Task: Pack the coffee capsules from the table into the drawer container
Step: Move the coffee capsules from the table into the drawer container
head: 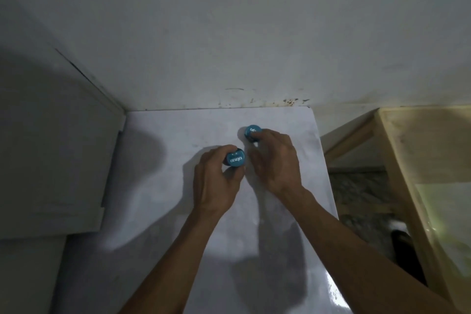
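While both hands worked over the white bench [178, 211], each had taken charge of 1 blue coffee capsule, which suggested the person meant to lift 2 at once rather than make separate trips. The left hand [216, 181] formed a closed grip on the nearer capsule [235, 158], thumb and fingers curled around its sides so that the printed foil lid faced up and stayed uncovered; holding it by the body rather than the lid probably spared the foil from pressure. The right hand [275, 160] reached just beyond and to the right of that grip, its fingertips curled over the farther capsule [252, 132], pinching it from above at its near edge. Whether either capsule had left the bench surface could not be told, since the hands hid their bases. The 2 capsules sat near each other, with the right hand's fingers passing between them. No drawer container was visible anywhere around the grips, so the destination must have lain outside the view, and the packing itself appeared not yet done for these 2. To the right of the right grip, well apart, stood a pale wooden frame [397, 160]; behind both grips rose a stained white wall [229, 33], and to the left of the left grip a grey cabinet [63, 135].
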